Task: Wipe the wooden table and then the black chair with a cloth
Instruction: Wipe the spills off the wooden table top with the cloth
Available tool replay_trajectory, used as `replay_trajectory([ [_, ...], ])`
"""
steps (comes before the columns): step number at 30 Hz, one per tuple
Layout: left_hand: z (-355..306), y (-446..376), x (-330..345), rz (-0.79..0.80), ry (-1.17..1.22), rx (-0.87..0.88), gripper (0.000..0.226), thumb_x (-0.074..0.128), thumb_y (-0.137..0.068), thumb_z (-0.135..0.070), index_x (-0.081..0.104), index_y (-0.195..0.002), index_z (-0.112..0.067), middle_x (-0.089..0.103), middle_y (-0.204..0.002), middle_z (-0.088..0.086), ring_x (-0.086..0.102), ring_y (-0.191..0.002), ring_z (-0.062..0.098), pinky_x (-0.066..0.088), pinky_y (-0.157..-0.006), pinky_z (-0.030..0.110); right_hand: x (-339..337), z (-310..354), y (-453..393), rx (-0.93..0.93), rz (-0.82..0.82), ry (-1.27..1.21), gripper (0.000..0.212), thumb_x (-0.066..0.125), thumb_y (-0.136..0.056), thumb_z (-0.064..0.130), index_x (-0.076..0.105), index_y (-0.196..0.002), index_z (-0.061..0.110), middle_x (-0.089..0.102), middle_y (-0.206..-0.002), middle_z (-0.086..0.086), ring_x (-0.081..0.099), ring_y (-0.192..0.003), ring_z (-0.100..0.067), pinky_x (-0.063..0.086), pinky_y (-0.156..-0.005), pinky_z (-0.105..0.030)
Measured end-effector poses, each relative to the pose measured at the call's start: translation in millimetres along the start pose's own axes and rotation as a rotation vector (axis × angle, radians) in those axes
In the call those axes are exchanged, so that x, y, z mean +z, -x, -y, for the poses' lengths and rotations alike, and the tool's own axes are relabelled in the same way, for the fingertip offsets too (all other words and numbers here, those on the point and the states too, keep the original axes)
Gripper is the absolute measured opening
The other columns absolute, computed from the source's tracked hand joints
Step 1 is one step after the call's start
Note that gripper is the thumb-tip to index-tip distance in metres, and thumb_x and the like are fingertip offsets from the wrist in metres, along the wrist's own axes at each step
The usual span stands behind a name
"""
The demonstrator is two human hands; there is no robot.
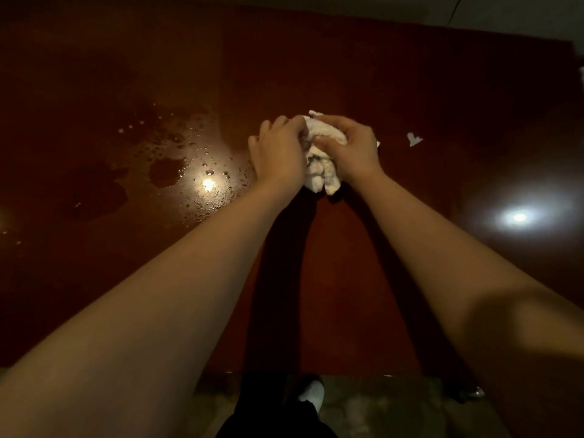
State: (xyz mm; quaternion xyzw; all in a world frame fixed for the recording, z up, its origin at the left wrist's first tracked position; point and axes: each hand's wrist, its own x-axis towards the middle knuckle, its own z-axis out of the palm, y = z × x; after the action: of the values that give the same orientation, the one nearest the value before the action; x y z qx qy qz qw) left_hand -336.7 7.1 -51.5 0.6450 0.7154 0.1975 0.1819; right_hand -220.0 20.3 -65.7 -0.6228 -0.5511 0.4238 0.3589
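From where the head camera looks down, both bare arms reach out over the dark reddish wooden tabletop (347, 279), which fills most of the frame. At the centre, the left hand (279, 150) and the right hand (350, 147) meet around a bunched white cloth (319, 165). Each grip is curled round the cloth, the left from the left side, the right over its top and right side, and a wad of it hangs out between the wrists toward the tabletop; whether it touches the wood I cannot tell.

No container stands anywhere in view, and no writing can be read.

To the left of the hands the tabletop is wet: puddles and scattered water droplets (177, 159) spread across the centre left, with a bright lamp reflection among them. A second, larger glare (518, 216) shines at the right side. A small white scrap (414, 139) lies on the wood just right of the hands.

At the bottom edge, beyond the tabletop's near rim, a mottled floor (379, 406) shows, with dark trousers and a white shoe (313, 393). A pale wall runs along the upper right corner.
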Motion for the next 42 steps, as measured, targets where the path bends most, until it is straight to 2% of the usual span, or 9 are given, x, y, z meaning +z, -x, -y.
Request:
replay_trajectory([
  [3,-1,4,2,-0.012,0.023,-0.026,0.017,0.045,-0.092,-0.012,0.057,-0.098,-0.023,0.056,-0.107,-0.003,0.042,-0.108,0.019,0.024,-0.081,0.029,0,-1,1,-0.007,0.003,0.007,0.035,0.066,-0.079,0.012,0.064,-0.114,0.01,0.065,-0.112,-0.011,0.063,-0.103,-0.021,0.051,-0.091,-0.042],
  [6,-2,12,1,-0.015,0.021,-0.041,0.017,0.045,-0.091,-0.011,0.057,-0.096,-0.023,0.056,-0.107,-0.004,0.042,-0.107,0.019,0.024,-0.08,0.029,-3,1,7,0.002,0.038,0.006,0.034,0.065,-0.082,0.006,0.063,-0.116,0.008,0.065,-0.11,-0.009,0.063,-0.101,-0.019,0.052,-0.088,-0.032],
  [12,-2,69,12,-0.027,0.052,-0.045,0.018,0.051,-0.089,-0.01,0.059,-0.103,-0.019,0.057,-0.109,-0.001,0.042,-0.108,0.022,0.03,-0.085,0.033,-20,-4,55,0.031,0.156,-0.011,0.035,0.065,-0.083,0.002,0.061,-0.117,0.007,0.064,-0.103,-0.005,0.062,-0.091,-0.011,0.051,-0.073,-0.014],
  [15,-12,106,17,-0.039,0.056,-0.064,0.017,0.049,-0.089,-0.01,0.058,-0.101,-0.017,0.056,-0.108,0.0,0.042,-0.106,0.023,0.03,-0.082,0.032,-35,-9,88,0.053,0.189,-0.013,0.034,0.065,-0.083,0.001,0.061,-0.116,0.006,0.062,-0.1,-0.003,0.061,-0.089,-0.01,0.05,-0.067,-0.009],
  [17,-19,132,20,-0.022,0.068,-0.059,0.016,0.048,-0.089,-0.008,0.058,-0.099,-0.016,0.055,-0.107,0.001,0.041,-0.106,0.024,0.034,-0.082,0.034,-44,-15,112,0.067,0.194,-0.014,0.035,0.066,-0.082,0.001,0.061,-0.117,0.006,0.062,-0.102,-0.003,0.062,-0.092,-0.012,0.051,-0.069,-0.011],
  [21,-34,180,29,-0.004,0.035,-0.027,0.015,0.049,-0.089,-0.01,0.058,-0.1,-0.017,0.056,-0.107,0.0,0.042,-0.106,0.023,0.029,-0.079,0.03,-64,-32,159,0.091,0.175,0.001,0.035,0.067,-0.083,0.005,0.062,-0.117,0.008,0.063,-0.11,-0.006,0.061,-0.1,-0.016,0.051,-0.078,-0.021],
  [27,-53,241,38,0.021,0.036,0.0,0.012,0.052,-0.09,-0.013,0.057,-0.098,-0.019,0.056,-0.104,-0.001,0.042,-0.102,0.021,0.028,-0.079,0.029,-91,-51,218,0.107,0.156,0.015,0.036,0.067,-0.083,0.007,0.061,-0.118,0.01,0.06,-0.118,-0.008,0.059,-0.107,-0.021,0.05,-0.09,-0.036],
  [35,-77,286,52,0.103,0.048,0.045,0.02,0.052,-0.091,-0.015,0.058,-0.109,-0.022,0.055,-0.111,-0.004,0.042,-0.106,0.02,0.029,-0.081,0.028,-128,-68,271,0.144,0.125,0.072,0.037,0.067,-0.084,0.013,0.06,-0.12,0.019,0.058,-0.123,-0.004,0.055,-0.113,-0.018,0.046,-0.098,-0.039],
  [42,-92,305,62,0.144,0.109,0.046,0.021,0.05,-0.092,-0.016,0.058,-0.11,-0.022,0.054,-0.114,-0.003,0.041,-0.107,0.02,0.03,-0.086,0.031,-128,-77,298,0.206,-0.095,0.083,0.03,0.063,-0.087,0.013,0.06,-0.117,0.015,0.058,-0.116,-0.004,0.056,-0.106,-0.017,0.047,-0.088,-0.029],
])
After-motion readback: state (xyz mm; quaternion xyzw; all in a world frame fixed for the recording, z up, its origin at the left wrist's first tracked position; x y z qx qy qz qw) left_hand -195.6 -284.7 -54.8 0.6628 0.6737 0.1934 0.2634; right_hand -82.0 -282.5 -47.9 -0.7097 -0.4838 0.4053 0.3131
